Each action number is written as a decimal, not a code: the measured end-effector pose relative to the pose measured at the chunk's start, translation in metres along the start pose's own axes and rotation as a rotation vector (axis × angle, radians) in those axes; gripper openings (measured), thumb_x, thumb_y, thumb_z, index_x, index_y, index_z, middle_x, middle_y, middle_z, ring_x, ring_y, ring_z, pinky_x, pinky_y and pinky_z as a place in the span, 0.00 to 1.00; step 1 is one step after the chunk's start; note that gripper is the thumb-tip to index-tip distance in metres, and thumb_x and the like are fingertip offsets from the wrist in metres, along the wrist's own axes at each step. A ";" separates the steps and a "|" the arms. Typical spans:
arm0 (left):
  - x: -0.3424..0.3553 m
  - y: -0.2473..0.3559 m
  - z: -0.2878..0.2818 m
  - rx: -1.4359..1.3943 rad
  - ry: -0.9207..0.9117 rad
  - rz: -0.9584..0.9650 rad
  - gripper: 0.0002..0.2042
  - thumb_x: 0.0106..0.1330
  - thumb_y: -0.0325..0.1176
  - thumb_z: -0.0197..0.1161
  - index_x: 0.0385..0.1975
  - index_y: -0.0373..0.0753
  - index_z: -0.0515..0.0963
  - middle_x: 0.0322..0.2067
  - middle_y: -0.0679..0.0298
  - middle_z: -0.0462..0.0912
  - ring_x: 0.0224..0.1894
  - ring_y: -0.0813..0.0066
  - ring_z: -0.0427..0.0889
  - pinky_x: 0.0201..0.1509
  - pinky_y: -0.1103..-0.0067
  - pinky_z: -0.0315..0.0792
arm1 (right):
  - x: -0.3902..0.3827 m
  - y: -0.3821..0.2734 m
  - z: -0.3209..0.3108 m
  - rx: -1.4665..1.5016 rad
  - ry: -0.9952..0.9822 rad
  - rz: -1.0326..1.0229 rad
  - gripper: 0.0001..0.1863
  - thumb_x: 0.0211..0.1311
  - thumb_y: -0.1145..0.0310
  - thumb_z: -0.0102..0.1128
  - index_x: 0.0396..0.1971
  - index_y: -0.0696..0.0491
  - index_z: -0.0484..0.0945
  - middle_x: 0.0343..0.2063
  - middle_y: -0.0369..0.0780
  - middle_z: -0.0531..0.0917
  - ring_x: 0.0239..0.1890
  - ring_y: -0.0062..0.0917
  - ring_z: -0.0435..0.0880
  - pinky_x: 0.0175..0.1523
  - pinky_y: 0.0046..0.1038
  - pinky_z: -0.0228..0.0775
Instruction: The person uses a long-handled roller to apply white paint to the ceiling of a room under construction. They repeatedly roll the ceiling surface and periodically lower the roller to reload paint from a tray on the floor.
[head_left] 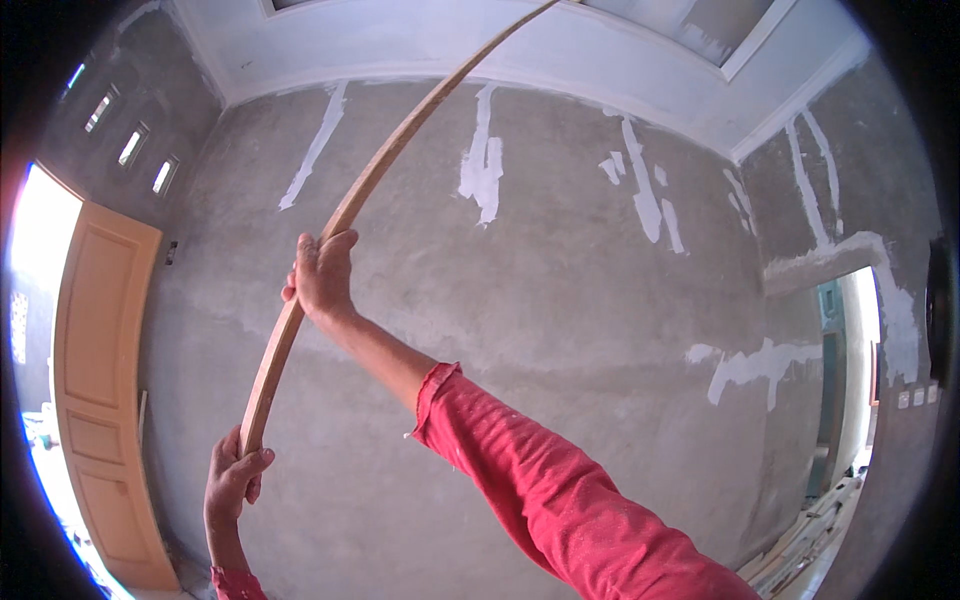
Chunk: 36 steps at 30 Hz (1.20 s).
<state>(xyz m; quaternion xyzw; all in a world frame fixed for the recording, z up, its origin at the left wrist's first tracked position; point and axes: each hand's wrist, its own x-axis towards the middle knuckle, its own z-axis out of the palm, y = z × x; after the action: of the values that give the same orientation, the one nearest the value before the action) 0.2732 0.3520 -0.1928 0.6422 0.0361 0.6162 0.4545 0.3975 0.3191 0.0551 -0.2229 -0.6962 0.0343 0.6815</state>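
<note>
A long wooden batten [385,158] runs slantwise from the lower left up toward the ceiling, its curve drawn by the wide lens. My left hand [232,474] is wrapped round its lower end. Higher up, my right hand [326,278] grips the same batten, with the thumb side toward the wall and fingertips showing at its left edge. My right arm, in a red sleeve [560,490], reaches across from the lower right. The batten's upper tip leaves the picture at the top, so what it touches there is hidden.
Behind stands a grey plastered wall [560,300] with white filler streaks. An opened wooden door [100,390] is at the left, a doorway [845,380] at the right. Long strips of material [805,545] lie on the floor there. The white ceiling [330,45] has recessed panels.
</note>
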 end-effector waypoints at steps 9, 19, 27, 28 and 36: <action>-0.042 -0.054 -0.012 0.452 0.335 0.016 0.16 0.51 0.28 0.75 0.28 0.37 0.69 0.19 0.73 0.65 0.23 0.81 0.65 0.26 0.78 0.64 | -0.042 0.032 0.036 -0.046 -0.058 0.109 0.15 0.75 0.63 0.45 0.39 0.50 0.48 0.22 0.36 0.68 0.13 0.17 0.68 0.14 0.24 0.68; -0.057 -0.063 0.035 0.357 0.227 -0.043 0.09 0.55 0.22 0.65 0.29 0.34 0.70 0.19 0.70 0.67 0.22 0.82 0.66 0.25 0.77 0.65 | -0.069 0.006 -0.015 -0.103 -0.045 0.097 0.16 0.74 0.63 0.46 0.38 0.49 0.48 0.19 0.36 0.69 0.12 0.18 0.69 0.15 0.23 0.68; -0.057 -0.044 0.114 0.328 0.205 -0.022 0.12 0.55 0.25 0.67 0.23 0.35 0.66 0.17 0.67 0.68 0.20 0.81 0.66 0.23 0.76 0.64 | -0.074 -0.043 -0.090 -0.167 -0.007 0.081 0.16 0.73 0.65 0.47 0.39 0.52 0.48 0.22 0.37 0.69 0.15 0.17 0.71 0.17 0.24 0.71; -0.057 -0.041 0.122 0.347 0.200 -0.020 0.12 0.55 0.25 0.67 0.23 0.35 0.66 0.17 0.67 0.68 0.20 0.81 0.66 0.23 0.76 0.64 | -0.072 -0.049 -0.100 -0.145 0.003 0.077 0.16 0.73 0.65 0.47 0.39 0.52 0.48 0.23 0.37 0.69 0.15 0.17 0.71 0.17 0.24 0.71; -0.050 -0.007 0.222 0.389 0.160 0.043 0.13 0.57 0.30 0.70 0.25 0.34 0.69 0.17 0.63 0.71 0.20 0.78 0.66 0.25 0.74 0.66 | -0.061 -0.109 -0.200 -0.120 0.059 0.041 0.18 0.71 0.66 0.50 0.39 0.53 0.48 0.26 0.39 0.68 0.19 0.17 0.71 0.21 0.25 0.74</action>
<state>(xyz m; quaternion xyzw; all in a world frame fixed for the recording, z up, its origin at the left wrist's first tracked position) 0.4480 0.2062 -0.1970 0.6674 0.1766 0.6562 0.3045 0.5595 0.1485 0.0506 -0.2785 -0.6718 -0.0003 0.6864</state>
